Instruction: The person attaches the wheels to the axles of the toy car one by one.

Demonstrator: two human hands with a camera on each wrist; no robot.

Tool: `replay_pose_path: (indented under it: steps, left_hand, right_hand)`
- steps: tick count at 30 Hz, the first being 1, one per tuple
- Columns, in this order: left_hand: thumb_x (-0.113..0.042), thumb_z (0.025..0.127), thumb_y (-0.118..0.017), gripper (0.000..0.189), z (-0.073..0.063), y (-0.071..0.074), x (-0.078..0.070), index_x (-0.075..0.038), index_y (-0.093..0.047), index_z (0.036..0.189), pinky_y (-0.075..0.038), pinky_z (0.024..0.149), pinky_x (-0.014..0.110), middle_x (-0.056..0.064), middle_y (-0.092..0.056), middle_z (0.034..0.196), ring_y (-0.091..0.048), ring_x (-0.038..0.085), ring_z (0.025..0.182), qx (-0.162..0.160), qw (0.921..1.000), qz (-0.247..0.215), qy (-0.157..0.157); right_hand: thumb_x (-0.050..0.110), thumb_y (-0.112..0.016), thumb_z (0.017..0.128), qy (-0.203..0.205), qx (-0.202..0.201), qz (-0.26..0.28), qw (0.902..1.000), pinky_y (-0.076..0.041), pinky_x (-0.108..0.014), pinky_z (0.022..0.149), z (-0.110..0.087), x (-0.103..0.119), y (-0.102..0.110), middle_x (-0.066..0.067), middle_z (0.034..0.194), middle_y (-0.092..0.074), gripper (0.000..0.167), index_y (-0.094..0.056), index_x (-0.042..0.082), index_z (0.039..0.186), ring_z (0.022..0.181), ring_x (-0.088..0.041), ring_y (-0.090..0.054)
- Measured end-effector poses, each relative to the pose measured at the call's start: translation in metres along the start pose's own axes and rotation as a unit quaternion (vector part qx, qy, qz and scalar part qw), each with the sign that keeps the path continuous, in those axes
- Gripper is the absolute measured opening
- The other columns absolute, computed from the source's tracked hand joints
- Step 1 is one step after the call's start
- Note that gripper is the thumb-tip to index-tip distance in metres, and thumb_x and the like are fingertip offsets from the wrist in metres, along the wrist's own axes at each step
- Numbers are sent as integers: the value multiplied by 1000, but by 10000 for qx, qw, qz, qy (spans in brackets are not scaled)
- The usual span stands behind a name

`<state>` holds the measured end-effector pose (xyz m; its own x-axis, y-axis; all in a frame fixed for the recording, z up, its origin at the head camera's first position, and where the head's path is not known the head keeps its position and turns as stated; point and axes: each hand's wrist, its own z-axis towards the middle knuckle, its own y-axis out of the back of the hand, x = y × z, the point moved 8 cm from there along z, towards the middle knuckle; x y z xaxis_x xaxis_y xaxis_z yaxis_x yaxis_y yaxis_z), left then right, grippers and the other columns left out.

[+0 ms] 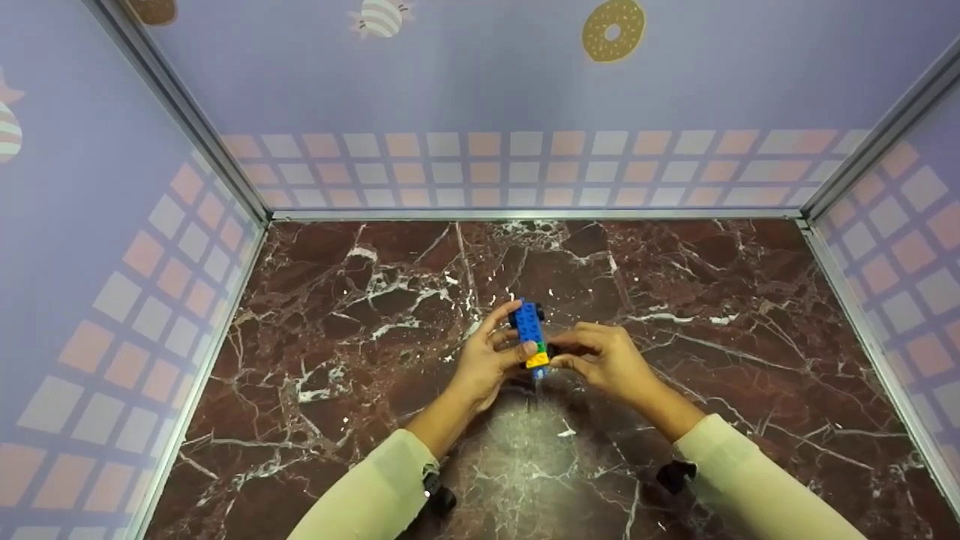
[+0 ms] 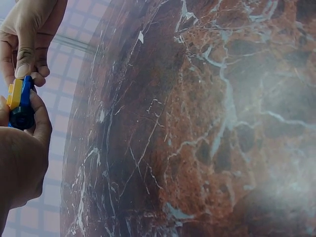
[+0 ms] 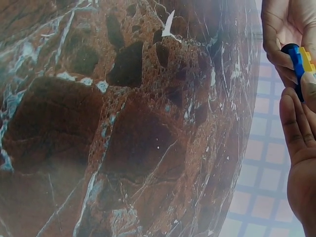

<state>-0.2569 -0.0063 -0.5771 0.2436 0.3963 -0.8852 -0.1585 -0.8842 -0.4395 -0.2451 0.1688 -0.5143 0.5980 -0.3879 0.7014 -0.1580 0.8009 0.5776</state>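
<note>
A small toy car of building bricks is held above the floor in the head view. Its long blue part has black wheels; a green brick and a yellow brick sit at the near end. My left hand grips the car from the left, thumb on top near the green brick. From the right, my right hand pinches a dark wheel at the near end. In the left wrist view another wheel shows below the yellow brick. Fingers partly hide the car's underside.
Beneath the hands lies a dark red marble-patterned surface. Patterned panels enclose it at the back and both sides, with metal edging. Dark wrist cameras are strapped at both sleeves.
</note>
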Motion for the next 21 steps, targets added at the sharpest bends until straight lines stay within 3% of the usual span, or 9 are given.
replay_pose_path:
  steps: [11, 21]
  left_hand:
    - [9, 99, -74, 75, -1, -1, 1, -11, -46, 166, -71, 91, 39, 13, -68, 122, -76, 24, 104, -30, 9999, -94, 103]
    - [9, 101, -72, 74, -1, -3, -1, -6, -43, 166, -71, 88, 36, 13, -70, 121, -75, 21, 103, 191, 9998, -93, 27]
  right_hand:
    - [6, -91, 87, -255, 1, 248, 9994, -70, -24, 82, 0, -4, -3, -9, 103, -82, 29, -84, 3, 116, 91, -26, -81]
    - [5, -91, 87, -262, 139, 311, 9991, -70, -26, 81, 0, -2, -6, -13, 106, -82, 27, -84, 3, 113, 90, -22, -80]
